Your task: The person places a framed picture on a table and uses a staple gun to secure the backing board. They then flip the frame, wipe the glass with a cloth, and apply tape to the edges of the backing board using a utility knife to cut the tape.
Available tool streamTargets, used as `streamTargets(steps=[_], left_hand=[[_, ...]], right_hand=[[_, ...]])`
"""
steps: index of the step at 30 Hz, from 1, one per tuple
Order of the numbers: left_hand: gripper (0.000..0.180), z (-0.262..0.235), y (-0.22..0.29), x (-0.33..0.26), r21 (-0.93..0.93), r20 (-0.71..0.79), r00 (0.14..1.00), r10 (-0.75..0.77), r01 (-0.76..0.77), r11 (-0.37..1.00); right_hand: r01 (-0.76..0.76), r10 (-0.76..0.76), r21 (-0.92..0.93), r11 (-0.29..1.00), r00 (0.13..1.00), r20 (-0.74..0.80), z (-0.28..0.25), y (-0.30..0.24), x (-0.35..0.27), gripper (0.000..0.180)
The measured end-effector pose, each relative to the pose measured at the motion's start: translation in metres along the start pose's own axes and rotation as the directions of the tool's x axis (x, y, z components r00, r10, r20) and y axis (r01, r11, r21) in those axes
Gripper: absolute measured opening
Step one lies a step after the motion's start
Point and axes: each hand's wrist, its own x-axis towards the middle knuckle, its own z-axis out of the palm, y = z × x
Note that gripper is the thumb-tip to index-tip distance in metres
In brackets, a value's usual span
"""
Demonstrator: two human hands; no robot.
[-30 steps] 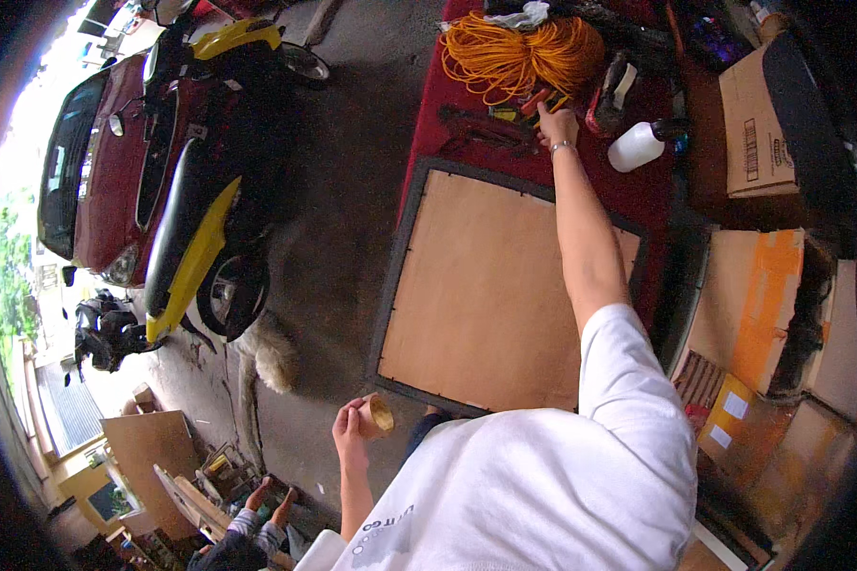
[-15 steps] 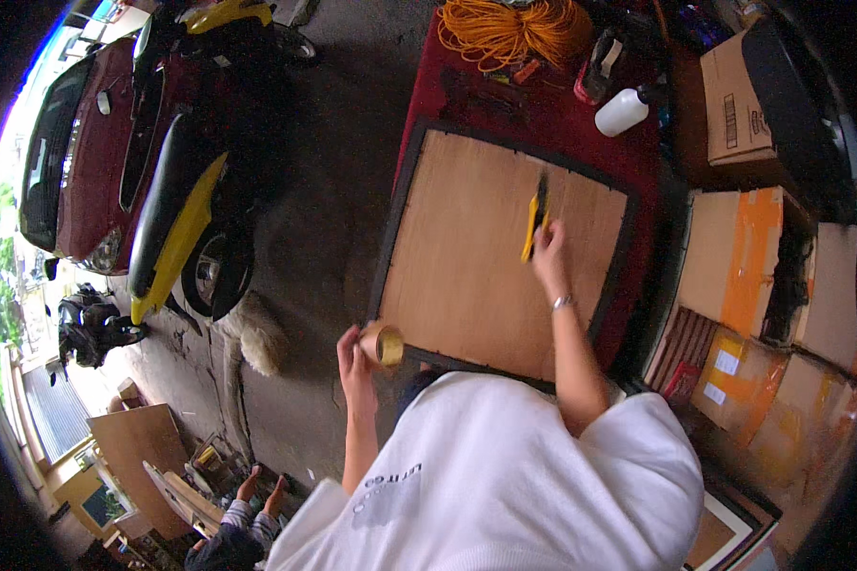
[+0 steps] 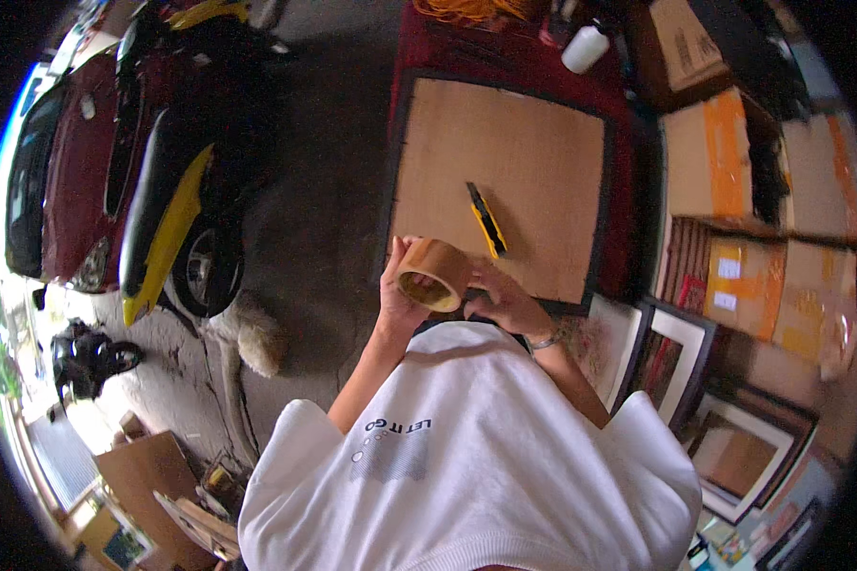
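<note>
A roll of brown packing tape (image 3: pixel 448 258) is gripped in my left hand (image 3: pixel 397 300), its hollow core tilted toward me. Beside the roll's right edge is my right hand (image 3: pixel 512 303), fingertips at the tape and the thumb apart from the fingers. A yellow and black utility knife (image 3: pixel 488 222), blade end pointing away, lies on the brown backing board of a dark-edged frame (image 3: pixel 505 143). Both hands are over the near edge of that frame.
The frame lies on a red-covered table (image 3: pixel 628 200). An orange cord bundle (image 3: pixel 486 9) and a white bottle (image 3: pixel 586 48) are at its far end. Taped cardboard boxes (image 3: pixel 705 157) and picture frames (image 3: pixel 743 455) stand to the right. A motorcycle (image 3: pixel 176 224) is parked at left.
My right hand has let go of the utility knife, now lying on the board, and come back to the tape roll. My left hand has brought the roll rightward and up.
</note>
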Motion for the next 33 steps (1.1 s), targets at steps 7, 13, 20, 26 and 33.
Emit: streamTargets(steps=[7,13,20,26,33], left_hand=[[0.047,0.046,-0.003,-0.001,0.897,0.093,0.993,0.072,-0.115,0.426],[0.022,0.091,-0.035,0.019,0.997,-0.052,0.994,-0.101,0.057,0.044],[0.007,0.105,-0.101,0.070,0.916,0.260,0.965,0.031,-0.236,-0.326],[0.010,0.091,-0.116,0.195,0.844,0.292,0.943,0.160,-0.176,-0.506],[0.021,0.021,-0.198,0.408,0.729,0.351,0.933,-0.084,-0.328,-0.601]], right_hand=[[-0.155,0.047,-0.380,0.912,0.960,-0.278,0.023,-0.060,-0.053,0.044],[-0.079,-0.206,-0.713,0.697,0.930,-0.305,0.001,-0.074,-0.080,0.041],[-0.238,-0.101,-0.478,0.845,0.807,-0.581,-0.033,-0.031,-0.107,0.033],[-0.565,0.326,-0.010,0.825,0.490,-0.808,0.007,0.051,-0.253,0.042],[-0.476,0.461,0.293,0.829,0.287,-0.840,-0.029,0.059,-0.271,0.039]])
